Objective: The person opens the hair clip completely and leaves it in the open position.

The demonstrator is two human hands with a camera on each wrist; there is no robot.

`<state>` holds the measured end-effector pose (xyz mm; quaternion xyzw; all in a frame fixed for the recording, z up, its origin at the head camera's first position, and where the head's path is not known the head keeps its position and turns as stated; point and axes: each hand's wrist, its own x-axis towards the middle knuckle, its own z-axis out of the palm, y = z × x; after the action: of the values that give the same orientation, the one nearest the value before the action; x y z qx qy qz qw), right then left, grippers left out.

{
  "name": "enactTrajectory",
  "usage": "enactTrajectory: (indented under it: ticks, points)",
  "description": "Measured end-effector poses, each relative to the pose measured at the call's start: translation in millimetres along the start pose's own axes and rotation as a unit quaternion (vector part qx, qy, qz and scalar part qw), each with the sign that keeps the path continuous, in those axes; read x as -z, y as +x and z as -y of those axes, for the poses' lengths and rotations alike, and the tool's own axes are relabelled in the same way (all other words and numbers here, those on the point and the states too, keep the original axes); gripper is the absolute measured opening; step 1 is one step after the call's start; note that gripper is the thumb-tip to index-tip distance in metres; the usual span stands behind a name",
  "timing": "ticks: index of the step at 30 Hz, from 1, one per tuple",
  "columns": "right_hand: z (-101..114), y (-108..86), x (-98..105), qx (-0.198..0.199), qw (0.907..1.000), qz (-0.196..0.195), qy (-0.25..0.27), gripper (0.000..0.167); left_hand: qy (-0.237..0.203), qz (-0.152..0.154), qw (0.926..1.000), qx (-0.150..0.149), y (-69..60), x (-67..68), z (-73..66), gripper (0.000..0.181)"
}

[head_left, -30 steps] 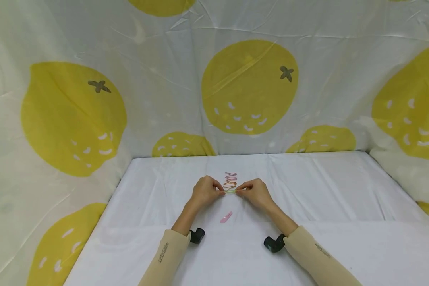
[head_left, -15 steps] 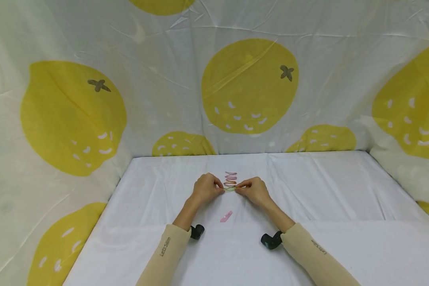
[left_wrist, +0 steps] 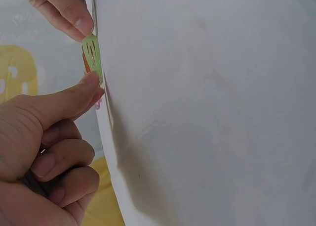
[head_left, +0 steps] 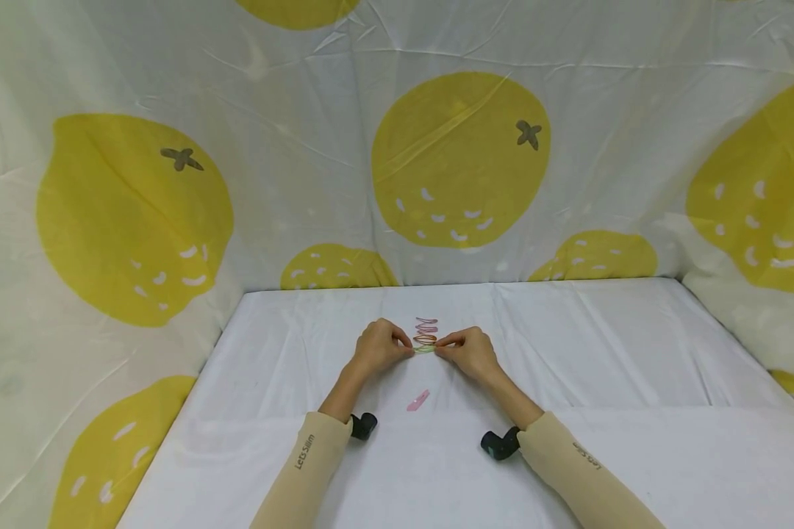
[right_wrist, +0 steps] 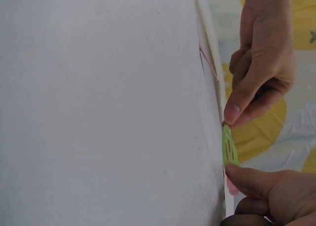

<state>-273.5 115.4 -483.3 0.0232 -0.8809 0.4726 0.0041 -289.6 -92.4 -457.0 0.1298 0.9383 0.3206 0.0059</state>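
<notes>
A green snap hair clip point(left_wrist: 97, 53) is held between my two hands at the middle of the cloth-covered table. My left hand point(head_left: 376, 348) pinches one end with thumb and forefinger. The opposite end is pinched by my right hand point(head_left: 471, 354). Slots in the clip's body show in the right wrist view. Just beyond it, an orange hair clip point(head_left: 426, 339) and pink hair clips point(head_left: 427, 324) lie in a column. Nearer to me, apart from the hands, is another pink hair clip point(head_left: 418, 400).
White cloth covers the table point(head_left: 589, 353). A curtain with yellow fruit prints point(head_left: 463, 162) hangs behind it and at both sides. Black wrist cameras point(head_left: 501, 444) jut inward from both beige sleeves point(head_left: 304, 470).
Both hands have shifted slightly away from me with the green hair clip, closer to the orange one. Their pinch on it stays. The loose pink clip lies where it was.
</notes>
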Motion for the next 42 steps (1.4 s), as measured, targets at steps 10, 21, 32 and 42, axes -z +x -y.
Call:
enactTrajectory:
  ticks: [10,21,32,42]
  points:
    - [2,-10.3,17,-0.016,0.9997,0.005,0.016,0.010,-0.098,0.002,0.9951,0.015,-11.7,8.8,5.0,0.006]
    - [6,-46.2,23,0.009,0.9905,0.135,0.027,0.021,-0.177,0.097,0.9795,0.000,-40.3,22.3,5.0,0.014]
    - [7,-59.4,-2,0.104,0.9774,0.183,0.018,0.014,-0.157,0.189,0.9693,-0.017,-49.1,19.9,-0.7,0.014]
    - [8,-59.5,-1,0.074,0.9817,0.172,0.034,0.006,-0.138,0.214,0.9663,-0.037,-51.6,13.1,-2.3,0.007]
